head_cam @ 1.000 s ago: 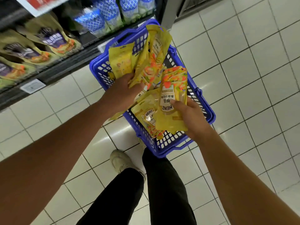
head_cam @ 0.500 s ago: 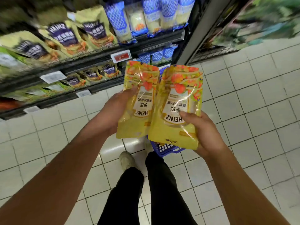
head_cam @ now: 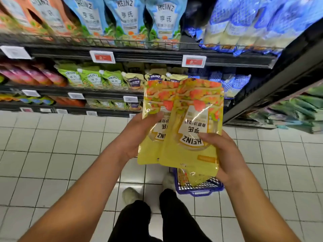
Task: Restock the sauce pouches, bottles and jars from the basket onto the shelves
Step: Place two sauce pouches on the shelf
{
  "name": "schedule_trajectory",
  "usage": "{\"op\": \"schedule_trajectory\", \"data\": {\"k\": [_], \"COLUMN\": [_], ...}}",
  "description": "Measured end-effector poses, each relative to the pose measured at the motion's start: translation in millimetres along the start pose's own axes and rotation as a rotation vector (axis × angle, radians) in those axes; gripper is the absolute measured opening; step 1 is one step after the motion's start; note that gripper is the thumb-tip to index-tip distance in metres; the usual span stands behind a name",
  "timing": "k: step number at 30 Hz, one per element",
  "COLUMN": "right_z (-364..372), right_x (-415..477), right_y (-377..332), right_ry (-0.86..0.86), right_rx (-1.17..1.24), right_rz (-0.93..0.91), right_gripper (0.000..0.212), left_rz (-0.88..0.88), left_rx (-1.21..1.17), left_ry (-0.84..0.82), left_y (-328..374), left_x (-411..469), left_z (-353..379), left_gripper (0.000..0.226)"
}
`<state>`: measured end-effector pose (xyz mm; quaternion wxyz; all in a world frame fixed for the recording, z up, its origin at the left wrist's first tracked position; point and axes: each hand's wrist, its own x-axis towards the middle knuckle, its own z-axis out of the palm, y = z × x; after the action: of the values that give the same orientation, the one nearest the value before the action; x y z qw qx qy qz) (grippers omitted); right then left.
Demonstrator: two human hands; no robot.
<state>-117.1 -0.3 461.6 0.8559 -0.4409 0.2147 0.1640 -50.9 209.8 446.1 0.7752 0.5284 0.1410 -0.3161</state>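
Here the left hand [head_cam: 138, 137] grips the left yellow Heinz pouch [head_cam: 152, 100] by its side edge, thumb across the front. The right hand [head_cam: 227, 154] clasps the right yellow Heinz pouch [head_cam: 188, 158] the same way from the other side. The two pouches are raised side by side at chest level, the right one overlapping the left, and both labels read upside down. Below them the blue basket [head_cam: 201, 193] stands on the tiled floor [head_cam: 52, 154] beside the person's feet, with more yellow packs visible inside.

Beyond the pouches runs the middle shelf [head_cam: 104, 92]. It carries green Heinz pouches [head_cam: 94, 79] towards its left and purple-labelled Heinz pouches [head_cam: 134, 81] just behind the raised pair. Blue Heinz pouches [head_cam: 125, 18] fill the shelf above.

The step in hand looks like carrying a pair from basket to shelf. No matching yellow row is clearly in view, so the slot cannot be told. The next move probably calls for turning both pouches upright, then sliding them in behind the front rail without knocking over the neighbours.
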Motion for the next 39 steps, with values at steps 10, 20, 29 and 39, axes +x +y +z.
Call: {"op": "schedule_trajectory", "data": {"k": [10, 20, 29, 39], "right_z": [139.9, 271.2, 346.3, 409.7], "right_x": [-9.7, -9.6, -2.8, 50.8], "right_y": [36.4, 92.9, 114.8, 84.5], "right_ry": [-0.155, -0.413, -0.547, -0.565], "right_rx": [-0.271, -0.362, -0.420, -0.480], "right_rz": [0.040, 0.065, 0.110, 0.039], "right_gripper": [0.030, 0.050, 0.038, 0.033], "left_rz": [0.227, 0.443, 0.546, 0.626], "left_rx": [-0.077, 0.004, 0.017, -0.079], "left_ry": [0.143, 0.309, 0.432, 0.467], "left_y": [39.5, 70.1, 91.5, 165.5], "left_x": [-120.1, -224.9, -267.2, -239.4], "left_z": [-99.4, -194.2, -247.3, -291.0], "left_gripper": [0.023, 0.053, 0.055, 0.046]}}
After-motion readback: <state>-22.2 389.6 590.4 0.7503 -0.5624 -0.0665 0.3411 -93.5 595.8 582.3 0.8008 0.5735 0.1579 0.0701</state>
